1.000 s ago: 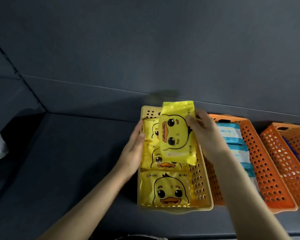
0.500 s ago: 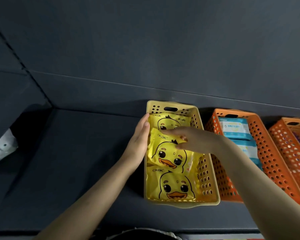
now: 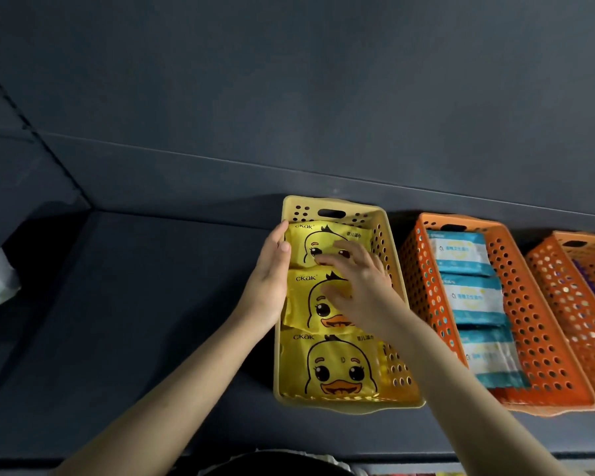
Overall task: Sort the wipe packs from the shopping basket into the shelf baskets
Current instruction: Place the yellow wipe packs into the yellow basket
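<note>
Yellow shelf basket (image 3: 306,211), perforated, on the dark shelf (image 3: 152,304): I count three duck-print wipe packs lying flat in a row inside it, namely the rear pack (image 3: 310,240), the middle pack (image 3: 303,304) and the front pack (image 3: 337,365). Left hand (image 3: 268,280): fingers straight, laid along the basket's left wall, gripping nothing. Right hand (image 3: 364,286): fingers spread and relaxed, resting across the rear and middle packs, closed around neither. First orange basket (image 3: 423,276), just beside the yellow one on the right: a row of blue-and-white wipe packs (image 3: 461,250). Second orange basket (image 3: 571,304), further right, cut off by the frame edge; I cannot tell its contents.
</note>
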The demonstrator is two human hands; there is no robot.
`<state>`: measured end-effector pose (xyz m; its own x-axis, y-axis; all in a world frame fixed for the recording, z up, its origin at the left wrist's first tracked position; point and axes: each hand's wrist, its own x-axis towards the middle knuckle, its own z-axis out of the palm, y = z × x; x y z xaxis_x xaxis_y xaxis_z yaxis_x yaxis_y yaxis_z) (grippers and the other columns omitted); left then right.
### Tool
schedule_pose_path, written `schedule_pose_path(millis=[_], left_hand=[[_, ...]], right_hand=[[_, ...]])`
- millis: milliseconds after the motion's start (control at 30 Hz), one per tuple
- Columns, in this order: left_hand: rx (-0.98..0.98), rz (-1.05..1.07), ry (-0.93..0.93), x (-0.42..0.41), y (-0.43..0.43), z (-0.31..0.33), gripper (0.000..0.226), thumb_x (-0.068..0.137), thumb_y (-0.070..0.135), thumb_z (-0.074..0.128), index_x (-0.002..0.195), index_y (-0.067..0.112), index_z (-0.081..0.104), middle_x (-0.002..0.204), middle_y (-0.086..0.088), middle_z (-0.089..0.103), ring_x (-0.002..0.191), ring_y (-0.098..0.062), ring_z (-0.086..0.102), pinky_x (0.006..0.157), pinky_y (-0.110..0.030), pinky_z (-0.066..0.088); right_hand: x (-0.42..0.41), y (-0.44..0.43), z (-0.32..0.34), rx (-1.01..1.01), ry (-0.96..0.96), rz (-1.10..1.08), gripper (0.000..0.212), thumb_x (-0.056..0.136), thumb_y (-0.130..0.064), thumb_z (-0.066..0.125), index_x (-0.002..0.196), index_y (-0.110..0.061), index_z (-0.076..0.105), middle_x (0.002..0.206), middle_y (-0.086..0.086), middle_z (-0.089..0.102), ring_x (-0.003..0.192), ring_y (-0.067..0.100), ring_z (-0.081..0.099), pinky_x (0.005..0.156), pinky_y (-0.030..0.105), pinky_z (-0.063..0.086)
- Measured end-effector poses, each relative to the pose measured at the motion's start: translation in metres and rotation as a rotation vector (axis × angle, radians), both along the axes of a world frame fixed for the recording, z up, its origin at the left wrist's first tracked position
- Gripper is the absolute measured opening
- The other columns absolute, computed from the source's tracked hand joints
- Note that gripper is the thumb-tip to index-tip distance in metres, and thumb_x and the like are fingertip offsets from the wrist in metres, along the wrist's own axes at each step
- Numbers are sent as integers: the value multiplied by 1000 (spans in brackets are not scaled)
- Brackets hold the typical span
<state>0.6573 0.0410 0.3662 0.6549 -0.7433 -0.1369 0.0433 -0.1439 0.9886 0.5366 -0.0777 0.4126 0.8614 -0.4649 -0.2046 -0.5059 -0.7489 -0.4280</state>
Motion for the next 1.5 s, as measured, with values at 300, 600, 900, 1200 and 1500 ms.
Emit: schedule_pose_path(millis=[300, 600, 900, 1200, 1500], left_hand=[[-29, 18, 20, -1, -1, -4, 50, 99, 53, 26, 148, 40, 26, 157, 18, 24, 138, 6, 23, 113, -25, 19], [-52, 39, 29, -3, -2, 6, 45, 104, 33, 32, 148, 30, 28, 156, 12, 26, 134, 4, 22, 112, -24, 19], [-53, 2, -3, 1, 2, 4, 47, 103, 36, 31, 150, 29, 26, 157, 12, 24, 134, 6, 21, 107, -18, 18], [36, -70, -97, 3, 9, 16, 50, 104, 39, 30, 152, 34, 19, 160, 11, 19, 143, -8, 23, 106, -21, 21], [241, -104, -57, -6, 18, 49, 62, 97, 30, 52, 152, 35, 22, 151, 3, 41, 126, -18, 49, 102, -38, 41]], right_hand=[[0, 14, -40, -53, 197, -104, 79, 88, -72, 30, 144, -51, -21, 154, -3, -36, 136, 27, -41, 115, 51, -15], [6, 15, -34, -67, 297, -70, 76, 88, -71, 32, 144, -53, -16, 155, 0, -34, 138, 31, -37, 115, 56, -13], [-3, 22, -14, -34, 45, -224, 64, 93, -50, 51, 148, -49, 19, 162, -6, 3, 149, 26, -8, 117, 53, 7], [-13, 30, -11, 48, 8, -290, 69, 89, -48, 60, 149, -40, 27, 161, -2, 17, 147, 28, 13, 118, 44, 16], [-128, 41, 72, -30, -485, -496, 27, 96, -20, 56, 121, -21, 64, 112, -8, 69, 105, 2, 63, 90, 16, 49]])
